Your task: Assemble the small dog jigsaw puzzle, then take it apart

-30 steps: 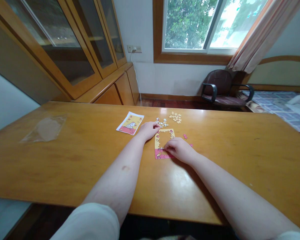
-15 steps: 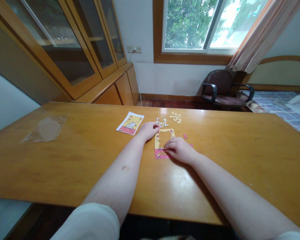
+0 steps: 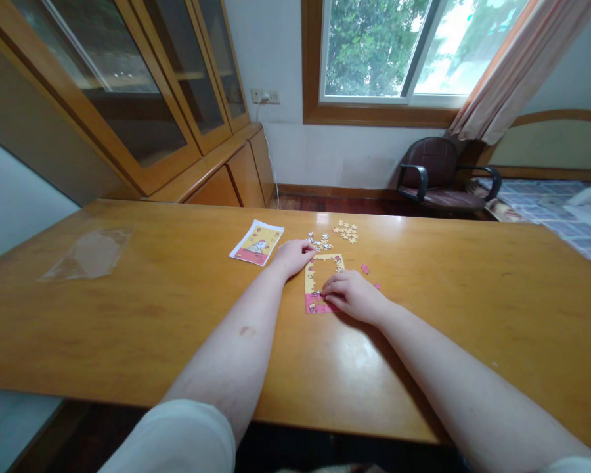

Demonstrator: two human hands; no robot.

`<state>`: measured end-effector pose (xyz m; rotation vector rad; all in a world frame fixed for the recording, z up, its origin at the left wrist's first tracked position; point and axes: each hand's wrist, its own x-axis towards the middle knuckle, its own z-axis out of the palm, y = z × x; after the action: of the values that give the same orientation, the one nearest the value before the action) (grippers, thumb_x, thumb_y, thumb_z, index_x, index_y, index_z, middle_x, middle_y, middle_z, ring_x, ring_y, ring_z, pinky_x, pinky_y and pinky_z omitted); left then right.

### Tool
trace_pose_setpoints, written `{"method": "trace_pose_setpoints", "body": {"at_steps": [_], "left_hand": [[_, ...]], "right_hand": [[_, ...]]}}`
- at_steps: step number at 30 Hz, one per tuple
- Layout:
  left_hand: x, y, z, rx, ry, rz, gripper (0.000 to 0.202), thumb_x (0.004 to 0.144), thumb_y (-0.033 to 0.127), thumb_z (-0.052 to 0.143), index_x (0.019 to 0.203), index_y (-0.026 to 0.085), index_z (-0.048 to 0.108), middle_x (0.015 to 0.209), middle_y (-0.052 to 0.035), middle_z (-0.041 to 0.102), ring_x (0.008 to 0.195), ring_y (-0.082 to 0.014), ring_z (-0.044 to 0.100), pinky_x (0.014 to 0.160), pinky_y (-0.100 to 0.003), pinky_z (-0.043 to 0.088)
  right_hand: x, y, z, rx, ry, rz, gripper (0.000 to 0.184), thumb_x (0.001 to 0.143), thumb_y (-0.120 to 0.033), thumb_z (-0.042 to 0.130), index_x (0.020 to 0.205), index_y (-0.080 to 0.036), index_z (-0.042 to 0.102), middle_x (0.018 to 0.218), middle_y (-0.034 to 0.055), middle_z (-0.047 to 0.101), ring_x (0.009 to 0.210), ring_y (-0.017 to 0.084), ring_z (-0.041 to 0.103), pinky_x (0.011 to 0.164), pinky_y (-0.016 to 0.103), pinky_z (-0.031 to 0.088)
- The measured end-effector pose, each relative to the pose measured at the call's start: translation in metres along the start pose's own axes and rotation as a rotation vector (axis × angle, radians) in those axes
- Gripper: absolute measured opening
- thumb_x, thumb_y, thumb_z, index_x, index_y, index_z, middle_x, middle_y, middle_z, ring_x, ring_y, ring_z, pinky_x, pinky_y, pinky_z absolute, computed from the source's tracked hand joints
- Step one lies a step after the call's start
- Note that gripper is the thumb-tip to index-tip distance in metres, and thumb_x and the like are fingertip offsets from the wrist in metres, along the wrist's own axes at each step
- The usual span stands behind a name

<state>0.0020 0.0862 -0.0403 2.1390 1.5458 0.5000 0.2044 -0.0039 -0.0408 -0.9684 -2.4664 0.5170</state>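
On the table lies a jigsaw puzzle (image 3: 309,279) joined as a border, yellow above and pink below, with bare table inside it. My right hand (image 3: 352,295) is over its lower right part, fingertips pinched on a small puzzle piece (image 3: 318,293) at the inner lower edge; the fingers partly hide it. My left hand (image 3: 293,258) rests beside the puzzle's upper left corner, fingers laid out and touching the edge, holding nothing. Just beyond it is a pile of white-and-grey pieces (image 3: 324,244). Yellow pieces (image 3: 346,231) are heaped farther right. A loose pink piece (image 3: 365,269) lies right of the border.
A printed picture card (image 3: 257,243) of a white animal on yellow and pink lies left of my left hand. A clear plastic bag (image 3: 91,254) is flat at the table's left. Beyond the table stand a glass-door cabinet (image 3: 197,144) and an armchair (image 3: 436,174).
Almost nothing differs. My right fingertips have shifted very slightly left at the inner lower edge; my left hand stays in place.
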Motion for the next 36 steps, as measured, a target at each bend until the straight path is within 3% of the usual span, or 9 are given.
{"method": "trace_pose_setpoints", "body": {"at_steps": [5,11,16,20,28,36], "left_hand": [[0.0,0.0,0.0,-0.002,-0.002,-0.013,0.024,0.082,0.035,0.056,0.093,0.023,0.074,0.095,-0.0038,0.075,0.089,-0.0212,0.066,0.08,-0.028,0.048],[0.0,-0.001,0.0,-0.011,-0.003,-0.011,0.023,0.082,0.035,0.056,0.091,0.024,0.074,0.093,-0.0031,0.075,0.087,-0.021,0.066,0.079,-0.029,0.048],[-0.002,0.001,-0.001,-0.015,-0.006,-0.024,0.023,0.083,0.034,0.056,0.091,0.024,0.075,0.096,-0.0042,0.075,0.089,-0.0215,0.066,0.08,-0.029,0.048],[-0.002,0.001,-0.001,-0.016,-0.009,-0.029,0.023,0.082,0.035,0.056,0.091,0.023,0.075,0.097,-0.0045,0.075,0.089,-0.0218,0.066,0.079,-0.03,0.048],[-0.002,0.003,-0.002,-0.014,-0.013,-0.027,0.023,0.083,0.034,0.056,0.091,0.023,0.075,0.095,-0.0038,0.076,0.089,-0.0212,0.066,0.079,-0.028,0.048],[-0.002,0.002,-0.001,-0.02,-0.007,-0.024,0.023,0.083,0.035,0.056,0.09,0.024,0.075,0.095,-0.0038,0.076,0.088,-0.0216,0.066,0.078,-0.029,0.048]], "right_hand": [[-0.001,-0.003,-0.006,-0.033,-0.008,0.029,0.025,0.079,-0.005,0.056,0.085,-0.021,0.075,0.088,0.0056,0.07,0.087,0.019,0.062,0.085,0.034,0.046],[0.0,-0.006,-0.02,-0.141,-0.084,0.081,0.024,0.081,-0.01,0.056,0.09,-0.022,0.075,0.091,0.0057,0.07,0.086,0.02,0.06,0.083,0.034,0.042],[-0.012,0.015,-0.048,-0.414,-0.073,0.327,0.019,0.087,-0.022,0.057,0.092,-0.021,0.075,0.092,0.0096,0.071,0.087,0.023,0.061,0.079,0.034,0.039],[-0.022,0.03,-0.063,-0.44,-0.085,0.48,0.022,0.088,-0.02,0.054,0.088,-0.02,0.076,0.094,0.0094,0.072,0.084,0.022,0.063,0.074,0.032,0.041],[-0.019,0.024,-0.052,-0.332,-0.152,0.524,0.018,0.079,-0.035,0.068,0.086,-0.021,0.076,0.089,0.0076,0.071,0.077,0.02,0.065,0.069,0.029,0.046],[-0.018,0.034,-0.046,-0.243,-0.194,0.576,0.014,0.076,-0.023,0.066,0.087,-0.021,0.075,0.089,0.0062,0.071,0.077,0.019,0.064,0.067,0.027,0.046]]}}
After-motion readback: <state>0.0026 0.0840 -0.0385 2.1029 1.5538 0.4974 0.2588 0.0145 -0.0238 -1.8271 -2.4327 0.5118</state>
